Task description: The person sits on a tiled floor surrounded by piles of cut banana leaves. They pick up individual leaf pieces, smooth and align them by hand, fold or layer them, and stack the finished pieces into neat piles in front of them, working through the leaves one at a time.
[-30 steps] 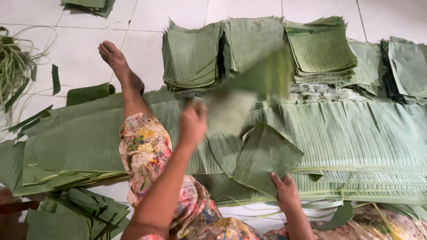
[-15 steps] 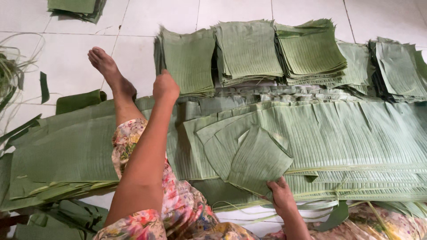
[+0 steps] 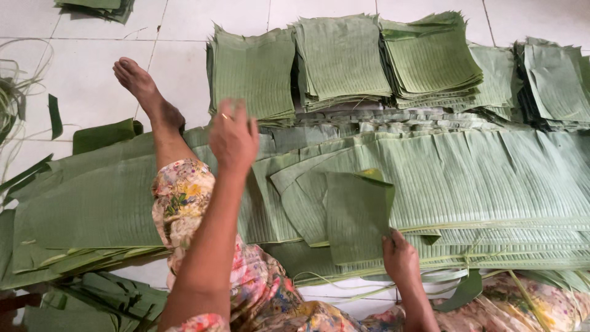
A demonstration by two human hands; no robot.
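Observation:
My left hand (image 3: 233, 136) hovers with fingers apart and nothing in it, just below the leftmost stack of cut banana leaf squares (image 3: 253, 74). My right hand (image 3: 401, 257) pinches the near edge of a cut leaf piece (image 3: 356, 212) and lifts it off the broad pile of long banana leaves (image 3: 479, 178) spread across my lap. More stacks of squares stand behind: a middle stack (image 3: 341, 58) and a right stack (image 3: 430, 55).
My left leg in floral cloth (image 3: 184, 203) stretches out over the leaves, the bare foot (image 3: 144, 89) on the white tile floor. Leaf scraps (image 3: 98, 135) and stringy trimmings (image 3: 12, 104) lie at left. Another leaf stack (image 3: 556, 83) sits far right.
My left hand dropped a leaf square on the leftmost stack and has drawn back toward me. My right hand has taken hold of a leaf piece and raised its edge.

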